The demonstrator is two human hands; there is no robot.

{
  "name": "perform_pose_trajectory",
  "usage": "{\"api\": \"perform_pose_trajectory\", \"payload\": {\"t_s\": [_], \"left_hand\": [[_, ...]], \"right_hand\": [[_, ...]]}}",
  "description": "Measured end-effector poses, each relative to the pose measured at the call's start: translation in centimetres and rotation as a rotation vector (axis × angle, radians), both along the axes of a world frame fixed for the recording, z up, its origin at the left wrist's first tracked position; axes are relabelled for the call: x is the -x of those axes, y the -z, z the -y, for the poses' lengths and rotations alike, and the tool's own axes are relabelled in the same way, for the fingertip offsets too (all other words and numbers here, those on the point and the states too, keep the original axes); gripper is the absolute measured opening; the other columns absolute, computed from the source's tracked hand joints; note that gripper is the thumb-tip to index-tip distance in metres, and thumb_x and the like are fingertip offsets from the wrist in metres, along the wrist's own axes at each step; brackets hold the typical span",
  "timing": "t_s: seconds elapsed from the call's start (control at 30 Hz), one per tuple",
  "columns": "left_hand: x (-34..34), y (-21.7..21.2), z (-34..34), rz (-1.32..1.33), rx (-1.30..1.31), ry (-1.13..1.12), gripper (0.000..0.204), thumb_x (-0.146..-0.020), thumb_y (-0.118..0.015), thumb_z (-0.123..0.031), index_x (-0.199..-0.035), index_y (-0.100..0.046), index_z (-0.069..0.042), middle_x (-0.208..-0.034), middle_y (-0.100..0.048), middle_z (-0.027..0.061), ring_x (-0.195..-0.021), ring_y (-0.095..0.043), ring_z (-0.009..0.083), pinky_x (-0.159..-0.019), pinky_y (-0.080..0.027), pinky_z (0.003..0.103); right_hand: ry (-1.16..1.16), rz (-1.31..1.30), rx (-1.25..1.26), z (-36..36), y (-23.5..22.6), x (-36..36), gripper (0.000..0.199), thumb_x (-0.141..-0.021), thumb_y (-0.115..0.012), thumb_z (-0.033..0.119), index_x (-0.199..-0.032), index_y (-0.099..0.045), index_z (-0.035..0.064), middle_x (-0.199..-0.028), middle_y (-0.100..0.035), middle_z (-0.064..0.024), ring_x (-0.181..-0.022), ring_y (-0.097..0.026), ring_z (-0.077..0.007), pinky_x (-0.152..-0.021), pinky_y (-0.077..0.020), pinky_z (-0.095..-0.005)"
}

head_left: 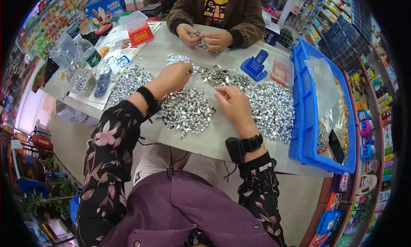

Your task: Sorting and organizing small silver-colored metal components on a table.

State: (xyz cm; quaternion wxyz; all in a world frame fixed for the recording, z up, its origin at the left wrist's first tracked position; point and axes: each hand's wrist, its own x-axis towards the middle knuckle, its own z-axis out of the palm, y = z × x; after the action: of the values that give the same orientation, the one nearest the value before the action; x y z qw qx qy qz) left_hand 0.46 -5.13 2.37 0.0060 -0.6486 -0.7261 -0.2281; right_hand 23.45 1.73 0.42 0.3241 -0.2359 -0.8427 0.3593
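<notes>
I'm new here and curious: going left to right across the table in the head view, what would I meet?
Plastic water bottle → left hand → right hand → heap of small shiny metal pieces → blue plastic crate.

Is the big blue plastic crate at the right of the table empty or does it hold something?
Not empty: the blue plastic crate holds a clear plastic bag, a gold-coloured chain and a dark flat object.

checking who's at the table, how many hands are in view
4. The left hand and right hand are over the metal clips; a co-worker's two hands meet at the table's far edge. None seem hidden.
</notes>
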Motion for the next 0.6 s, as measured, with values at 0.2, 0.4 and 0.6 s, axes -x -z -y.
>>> {"api": "perform_pose_trajectory", "payload": {"t_s": [0.2, 0.4, 0.6], "left_hand": [[1.3, 2.6, -3.0, -0.184, 0.02, 0.051, 0.011, -0.076, -0.054, -0.012, -0.082, -0.06, -0.004, -0.078, -0.061, 0.0169, -0.078, -0.059, 0.0349, -0.07, -0.047, 0.042], [0.5, 2.3, -3.4, -0.196, 0.118, 0.0, 0.009, -0.075, -0.054, -0.011, -0.076, -0.059, -0.003, -0.077, -0.06, 0.0176, -0.077, -0.059, 0.0356, -0.07, -0.047, 0.043], [0.7, 2.3, -3.2, -0.182, 0.132, 0.015, 0.009, -0.073, -0.053, -0.009, -0.075, -0.059, -0.002, -0.075, -0.06, 0.0195, -0.075, -0.059, 0.0362, -0.068, -0.047, 0.043]], "right_hand": [[0.22, 0.179, -0.339, -1.3, 1.4, 0.1, 0.016, -0.076, -0.064, 0.018, -0.086, -0.064, 0.0061, -0.078, -0.058, -0.0101, -0.07, -0.059, -0.0245, -0.063, -0.0478, -0.0334], [0.217, 0.23, -0.256, -1.0, 1.1, -0.2, 0.016, -0.075, -0.065, 0.02, -0.083, -0.065, 0.0063, -0.079, -0.059, -0.0098, -0.07, -0.059, -0.0258, -0.063, -0.0473, -0.0345], [0.182, 0.29, -0.18, -1.2, 0.5, -0.4, 0.016, -0.074, -0.065, 0.021, -0.079, -0.065, 0.0064, -0.076, -0.059, -0.0093, -0.07, -0.059, -0.0257, -0.062, -0.0471, -0.035]]}}
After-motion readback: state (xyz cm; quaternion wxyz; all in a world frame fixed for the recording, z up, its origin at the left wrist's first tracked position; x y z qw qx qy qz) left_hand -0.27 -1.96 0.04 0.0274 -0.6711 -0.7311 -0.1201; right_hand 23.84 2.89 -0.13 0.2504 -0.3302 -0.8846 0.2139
